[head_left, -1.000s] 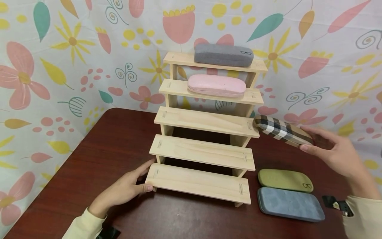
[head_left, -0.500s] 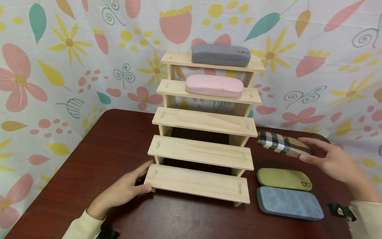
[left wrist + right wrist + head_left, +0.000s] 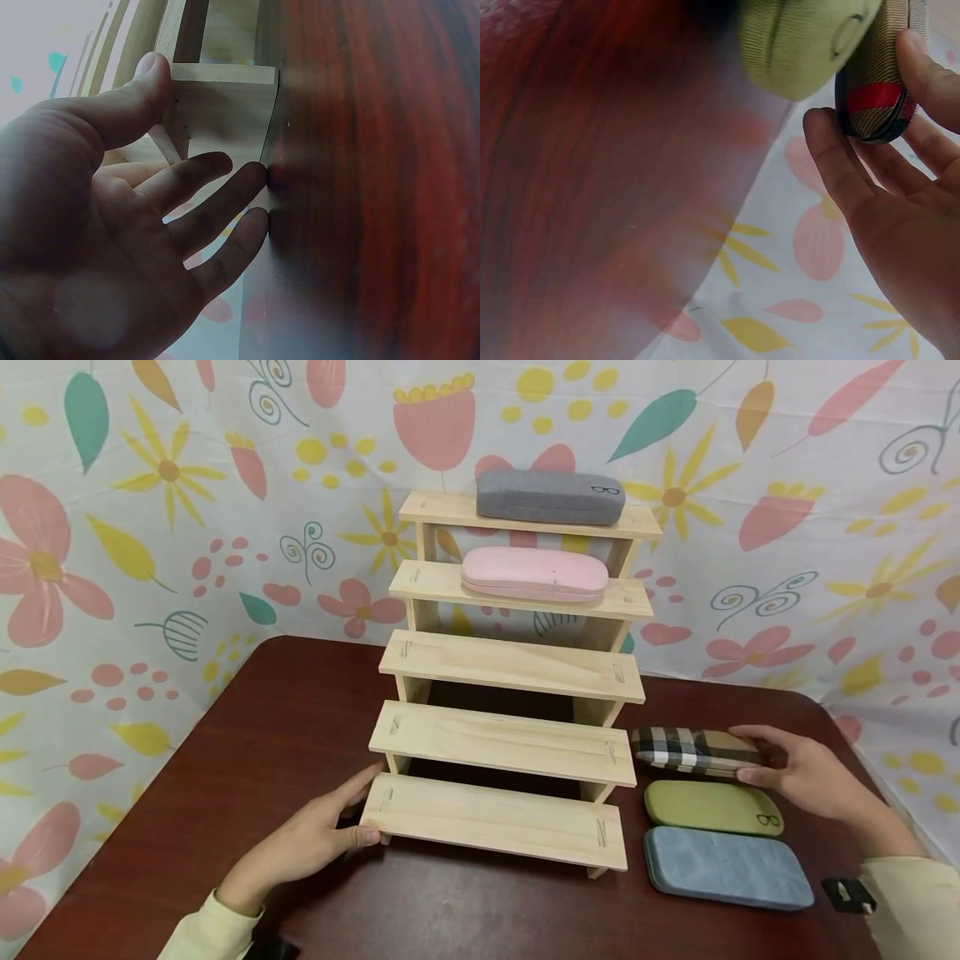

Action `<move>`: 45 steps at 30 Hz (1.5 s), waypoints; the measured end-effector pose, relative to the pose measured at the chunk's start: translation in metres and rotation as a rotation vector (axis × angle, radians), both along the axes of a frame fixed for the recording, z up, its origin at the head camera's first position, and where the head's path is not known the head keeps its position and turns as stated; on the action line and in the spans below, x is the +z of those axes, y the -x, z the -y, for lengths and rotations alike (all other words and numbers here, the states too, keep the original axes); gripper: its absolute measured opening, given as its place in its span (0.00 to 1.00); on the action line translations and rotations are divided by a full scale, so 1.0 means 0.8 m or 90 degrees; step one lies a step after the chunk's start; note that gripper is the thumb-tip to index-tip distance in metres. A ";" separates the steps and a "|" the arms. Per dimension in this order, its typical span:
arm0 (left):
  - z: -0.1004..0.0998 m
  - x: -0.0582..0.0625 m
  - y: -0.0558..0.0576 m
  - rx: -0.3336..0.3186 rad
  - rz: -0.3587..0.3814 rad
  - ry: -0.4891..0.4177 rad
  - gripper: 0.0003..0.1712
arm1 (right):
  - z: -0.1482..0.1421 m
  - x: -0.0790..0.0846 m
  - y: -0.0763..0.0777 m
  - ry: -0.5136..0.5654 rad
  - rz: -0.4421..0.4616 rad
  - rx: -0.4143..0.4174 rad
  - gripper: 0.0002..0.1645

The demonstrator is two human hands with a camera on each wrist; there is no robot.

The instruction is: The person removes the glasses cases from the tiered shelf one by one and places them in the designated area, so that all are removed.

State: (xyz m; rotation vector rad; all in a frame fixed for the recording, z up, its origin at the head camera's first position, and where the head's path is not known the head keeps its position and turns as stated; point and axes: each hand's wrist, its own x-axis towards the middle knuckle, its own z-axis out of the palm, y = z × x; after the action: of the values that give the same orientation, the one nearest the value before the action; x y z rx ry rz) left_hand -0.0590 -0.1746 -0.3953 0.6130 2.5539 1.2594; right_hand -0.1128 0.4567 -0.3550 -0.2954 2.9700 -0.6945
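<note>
In the head view, my right hand (image 3: 810,772) grips the right end of a plaid glasses case (image 3: 693,752), thumb on the near side. The case lies low beside the wooden stepped rack (image 3: 502,739), just behind a green glasses case (image 3: 712,807); full contact with the table cannot be seen. From the right wrist, my thumb and fingers flank the plaid case (image 3: 877,82). My left hand (image 3: 303,839) touches the left end of the rack's bottom step. In the left wrist view its thumb meets the wood, and the other fingers (image 3: 217,217) stretch out loosely.
A grey glasses case (image 3: 551,497) sits on the top step and a pink one (image 3: 534,572) on the step below. Nearest me on the right lies a blue case (image 3: 727,868). Behind the dark red table (image 3: 450,918) hangs a floral cloth (image 3: 247,468).
My right hand has lowered the plaid case from beside the middle step to just behind the green case. My left hand stays at the bottom step.
</note>
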 end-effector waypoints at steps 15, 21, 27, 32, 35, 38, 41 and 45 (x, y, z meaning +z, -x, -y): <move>0.000 0.000 0.000 0.002 0.011 0.000 0.51 | -0.015 -0.015 0.005 0.010 0.013 0.059 0.37; -0.001 0.000 0.000 0.001 0.015 0.005 0.50 | -0.024 -0.019 0.004 0.041 0.010 0.078 0.32; 0.000 0.002 -0.001 -0.003 0.005 0.001 0.49 | -0.021 -0.024 0.006 0.041 0.017 0.045 0.29; 0.000 0.003 -0.002 0.003 0.013 0.004 0.50 | -0.017 -0.031 0.009 0.028 -0.040 0.062 0.28; 0.000 0.003 -0.001 0.001 0.014 0.002 0.50 | -0.016 -0.033 0.009 0.024 -0.059 0.074 0.26; 0.000 0.004 -0.002 -0.004 0.012 -0.004 0.49 | -0.017 -0.034 0.009 0.024 -0.071 0.084 0.25; 0.000 0.005 -0.002 -0.007 0.011 -0.005 0.49 | -0.018 -0.035 0.010 0.025 -0.081 0.090 0.25; 0.000 0.004 -0.002 -0.005 0.014 -0.003 0.49 | -0.019 -0.036 0.011 0.029 -0.081 0.096 0.25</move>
State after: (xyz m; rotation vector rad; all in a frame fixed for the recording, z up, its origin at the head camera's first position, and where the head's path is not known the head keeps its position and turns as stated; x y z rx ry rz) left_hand -0.0572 -0.1744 -0.3918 0.6057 2.5293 1.2637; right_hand -0.1218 0.4716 -0.3839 -0.5810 3.0111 -0.7536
